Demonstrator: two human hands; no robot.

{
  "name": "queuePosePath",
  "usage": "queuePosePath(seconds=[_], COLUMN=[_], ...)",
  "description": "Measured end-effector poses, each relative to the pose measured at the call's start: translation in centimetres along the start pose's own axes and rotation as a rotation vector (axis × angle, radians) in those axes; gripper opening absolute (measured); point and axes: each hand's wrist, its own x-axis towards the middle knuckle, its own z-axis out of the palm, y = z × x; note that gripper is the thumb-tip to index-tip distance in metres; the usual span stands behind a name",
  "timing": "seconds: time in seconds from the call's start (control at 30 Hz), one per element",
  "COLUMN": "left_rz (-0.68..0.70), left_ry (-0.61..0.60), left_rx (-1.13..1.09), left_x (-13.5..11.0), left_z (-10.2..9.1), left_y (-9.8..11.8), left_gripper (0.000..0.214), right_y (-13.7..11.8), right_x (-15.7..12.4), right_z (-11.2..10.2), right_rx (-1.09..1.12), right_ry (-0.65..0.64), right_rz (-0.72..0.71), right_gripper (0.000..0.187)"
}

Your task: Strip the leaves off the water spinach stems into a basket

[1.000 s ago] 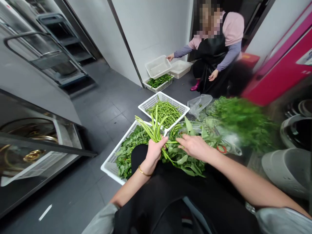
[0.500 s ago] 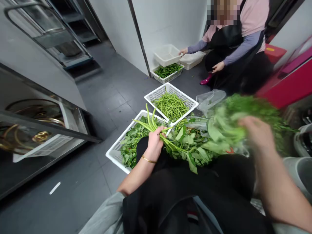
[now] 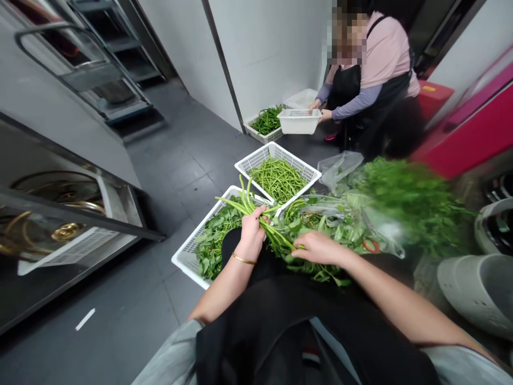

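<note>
Green leafy stems [image 3: 276, 237] sit gathered in the person's left hand [image 3: 251, 233], which is closed around them just above a lap covered in black, with a gold bangle [image 3: 243, 260] on that wrist. The right hand [image 3: 318, 248] reaches across, its fingers [image 3: 304, 247] curled and pinching the same stems lower down. The bunch hangs over a white plastic basket [image 3: 186, 262] on the grey tiled floor, which is filled with loose green leaves [image 3: 216, 240]. Just beyond, a 2nd white basket [image 3: 256, 155] holds a neat pile of bare green stems [image 3: 278, 179], so 2 piles are already sorted apart. A clear plastic bag [image 3: 324, 219] to the right holds a sizeable mass of unsorted leafy greens [image 3: 409, 203], blurred at its far end, so much remains. Further off, a crouching co-worker [image 3: 372, 69] in a black apron holds a small white basket [image 3: 300, 122] with both hands, beside a 3rd basket of darker green stems [image 3: 264, 122].
</note>
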Motion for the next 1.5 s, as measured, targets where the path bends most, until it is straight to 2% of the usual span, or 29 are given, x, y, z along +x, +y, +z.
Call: queuePosePath(seconds=[0.07,0.13,0.23,0.3,0.43,0.5,0.57,0.6,0.63,0.67,0.7,0.8,0.87,0.93,1.03,1.1,1.17,1.2,1.27,1.3,1.37,1.43,1.5], left_rz=[0.023,0.049,0.070,0.070,0.057,0.074,0.109,0.136,0.169,0.203,0.238,0.324,0.360,0.361,0.266,0.172,0.099,0.068,0.008,-0.023,-0.064,-0.062,-0.031], left_ry=[-0.012,-0.033,-0.063,-0.055,-0.094,-0.113,-0.085,-0.063,-0.047,-0.041,-0.043,-0.057,-0.067,-0.088,-0.133,-0.149,-0.113,-0.083,-0.066,-0.100,-0.240,-0.375,-0.447], left_rx=[0.011,0.014,0.007,0.006,0.038,0.069,0.083,0.084,0.085,0.092,0.105,0.166,0.205,0.213,0.169,0.141,0.116,0.094,0.002,-0.063,-0.203,-0.302,-0.336], left_x=[-0.2,-0.4,-0.7,-0.7,-0.3,0.0,0.3,0.5,0.6,0.7,0.7,0.4,-0.2,-0.8,-1.4,-1.4,-1.0,-0.6,0.1,0.4,0.9,1.0,0.9], left_z=[-0.3,-0.3,-0.1,-0.2,-0.9,-1.4,-1.9,-2.1,-2.2,-2.2,-2.1,-1.3,-0.5,0.1,0.2,-0.3,-1.3,-1.8,-3.0,-3.5,-4.2,-4.5,-4.4], left_y=[0.1,-0.2,-0.7,-0.9,-1.1,-1.2,-1.2,-1.2,-1.2,-1.2,-1.3,-1.6,-1.9,-2.0,-2.0,-1.9,-1.7,-1.5,-0.8,-0.2,0.9,1.9,2.6], left_gripper=[0.015,0.017,0.020,0.021,0.024,0.026,0.026,0.025,0.025,0.024,0.024,0.023,0.023,0.023,0.024,0.025,0.023,0.022,0.019,0.018,0.018,0.020,0.022], right_y=[1.1,1.7,1.5,1.4,2.9,4.5,6.2,6.8,7.1,7.1,6.6,3.5,0.9,-0.8,-1.5,-1.0,0.2,1.1,3.3,4.6,7.0,8.5,8.5], right_x=[-0.4,-0.6,-0.2,0.0,-0.8,-2.1,-3.9,-5.0,-6.1,-7.1,-8.0,-8.3,-6.4,-3.5,-0.1,0.2,-1.3,-2.7,-5.8,-7.4,-10.1,-11.7,-12.0], right_z=[-0.2,-0.2,0.4,1.0,2.0,2.1,1.6,1.1,0.5,-0.2,-0.8,-1.7,-1.1,-0.1,1.1,0.9,-0.2,-1.0,-2.5,-3.2,-4.0,-4.3,-4.1], right_rx=[0.287,0.474,0.552,0.579,0.688,0.770,0.843,0.839,0.796,0.712,0.597,0.217,-0.002,-0.170,-0.190,0.024,0.321,0.446,0.578,0.589,0.577,0.546,0.521], right_ry=[-0.038,-0.065,-0.069,-0.003,0.247,0.481,0.778,0.887,0.938,0.921,0.851,0.583,0.466,0.360,0.242,0.301,0.485,0.594,0.783,0.813,0.772,0.723,0.666], right_rz=[-0.042,-0.020,0.001,0.013,0.058,0.153,0.299,0.368,0.417,0.436,0.422,0.231,0.116,0.114,0.126,0.035,-0.016,0.005,0.143,0.219,0.363,0.397,0.376], right_gripper=[0.031,0.034,0.032,0.030,0.030,0.029,0.031,0.032,0.033,0.034,0.035,0.032,0.025,0.023,0.021,0.025,0.030,0.032,0.037,0.041,0.047,0.047,0.045])
